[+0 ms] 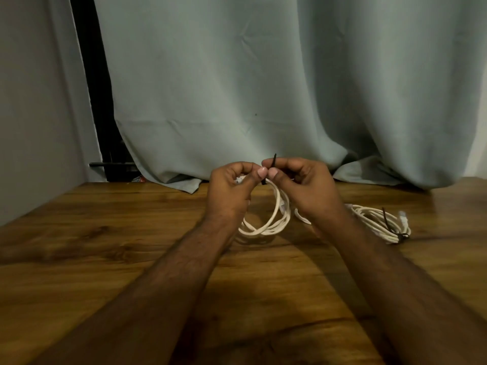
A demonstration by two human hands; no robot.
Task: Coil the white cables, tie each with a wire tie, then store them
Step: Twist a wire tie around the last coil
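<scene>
A coiled white cable [274, 222] hangs from both hands above the wooden table [105, 246], its lower loops near the surface. My left hand [232, 191] grips the top of the coil. My right hand [305, 188] pinches a black wire tie [274, 160] that sticks up between the thumbs at the top of the coil. A second white cable coil [379, 219] lies on the table to the right, bound by a dark tie [400, 234].
A pale green curtain [263, 88] hangs behind the table and drapes onto its far edge. A grey wall [31, 101] and a dark gap stand at the left. Small objects lie at the curtain's foot, far left.
</scene>
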